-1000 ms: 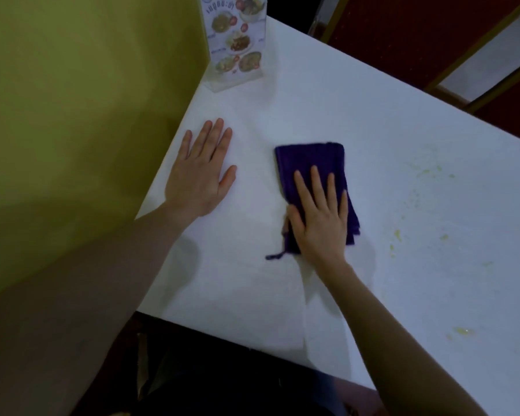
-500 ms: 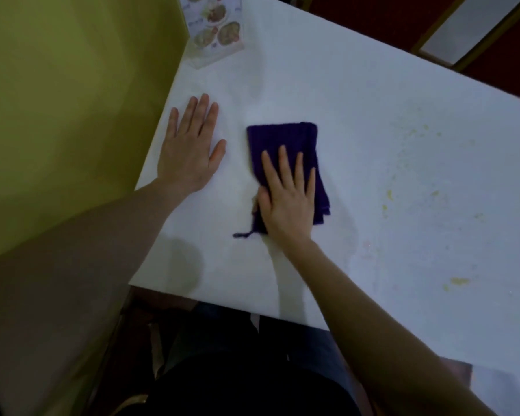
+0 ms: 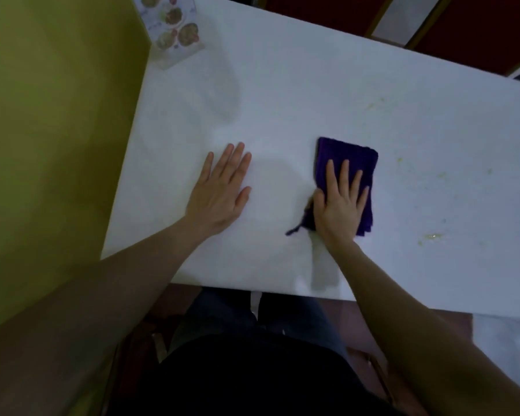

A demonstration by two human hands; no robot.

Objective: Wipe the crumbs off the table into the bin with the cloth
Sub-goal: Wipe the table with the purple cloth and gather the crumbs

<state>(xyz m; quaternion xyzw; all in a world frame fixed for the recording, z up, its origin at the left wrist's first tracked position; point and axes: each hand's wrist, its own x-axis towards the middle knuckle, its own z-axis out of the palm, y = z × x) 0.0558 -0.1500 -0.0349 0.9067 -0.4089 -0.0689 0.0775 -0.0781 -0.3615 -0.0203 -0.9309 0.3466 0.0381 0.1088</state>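
Crumbs (image 3: 433,236), small yellowish flecks and a smear, lay scattered over the right part of the white worktop (image 3: 282,85), one patch close to its near edge and fainter ones farther back. Left of them the folded dark purple cloth (image 3: 347,160) lay flat near the middle of the worktop, the right hand (image 3: 339,202) spread open and pressed on top of it. The left hand (image 3: 219,193) rested flat, fingers together, on bare worktop well apart from the cloth, toward the left edge. At the far left corner stood a laminated menu card (image 3: 174,28). No bin was in view. Most of the wiping looked undone, since the crumbs sat untouched. Compared with half a second earlier, the cloth and hand had slid rightward, nearer the crumbs.
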